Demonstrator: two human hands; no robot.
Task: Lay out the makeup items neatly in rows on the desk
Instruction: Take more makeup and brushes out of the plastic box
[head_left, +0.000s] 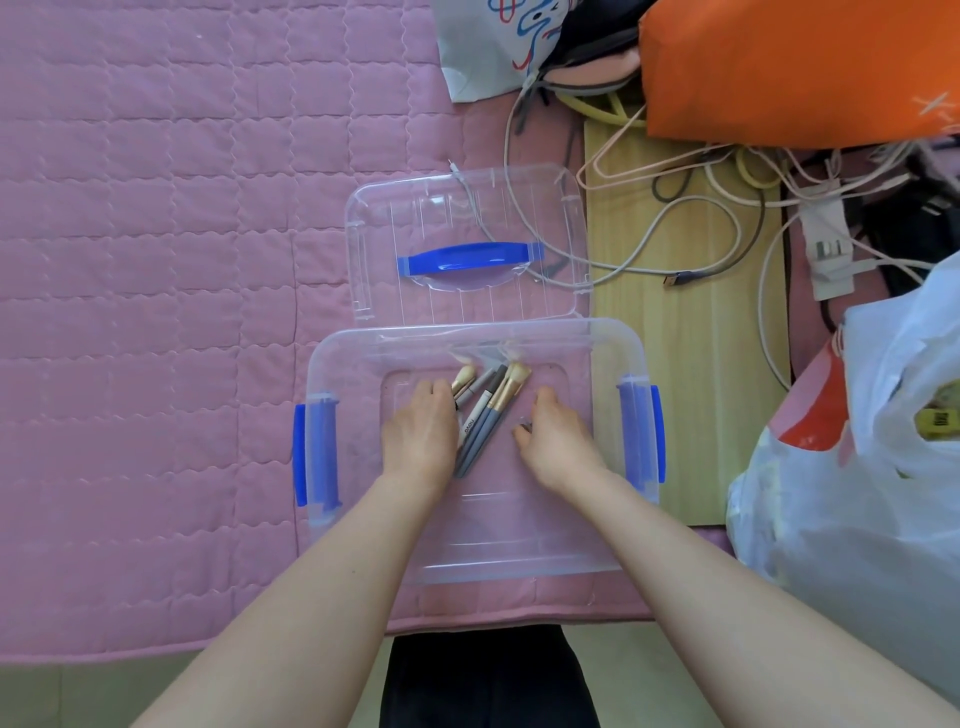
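the pink quilted cover carries everything, and none of the items are laid out on it yet. near its front edge sits the clear storage box, its lid lying just behind it. the makeup brushes lie bunched and crossing on the box floor. the left hand curls onto the bundle's left side; the right hand is curled just beside it, whether pinching something cannot be told. lifted as a bunch, the loose brushes could slip and scatter.

Bare forearms, no sleeves; dark trousers.
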